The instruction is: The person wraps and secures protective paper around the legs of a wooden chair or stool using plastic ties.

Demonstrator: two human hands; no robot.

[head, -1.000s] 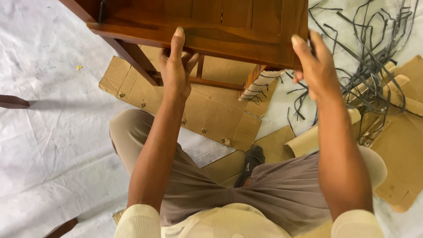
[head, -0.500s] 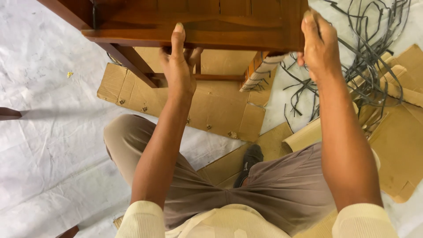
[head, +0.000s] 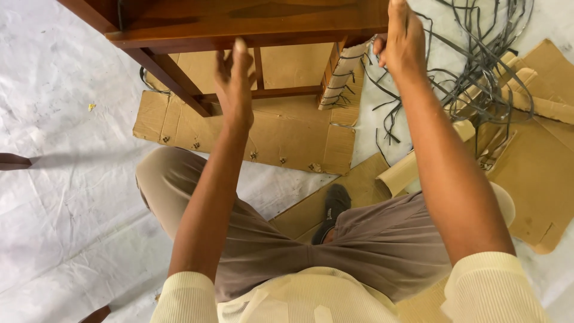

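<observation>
From the head camera, looking down past the knees: a dark varnished wooden table [head: 239, 24] fills the top of the picture, its near rail running across and one leg [head: 167, 75] slanting down to the cardboard [head: 281, 128] spread on the floor. It stands, or is held, just in front of the seated person, above the flattened boxes and the white sheet [head: 66, 197].

The right hand [head: 403, 39] is closed on the rail's right end, thumb below and fingers over the top edge. The left hand [head: 233, 81] is spread open just below the rail, fingertips at its underside; whether they touch is hard to say, but it grips nothing.

The table looks like solid hardwood: stiff, fairly heavy, and not something that will flex or crush. The varnish is glossy, so a flat palm could slide on it; a wrapped grip on the square rail edge, as the right hand has, seems the safer hold. The rail ends near the legs, or the legs themselves, look like the strongest places to take it. The thin stretcher [head: 263, 93] between the legs seems a weaker handle.

To the right lies a tangle of grey strapping [head: 478, 66] over more cardboard, and a leg partly wrapped in paper [head: 338, 75] shows beneath the top.
</observation>
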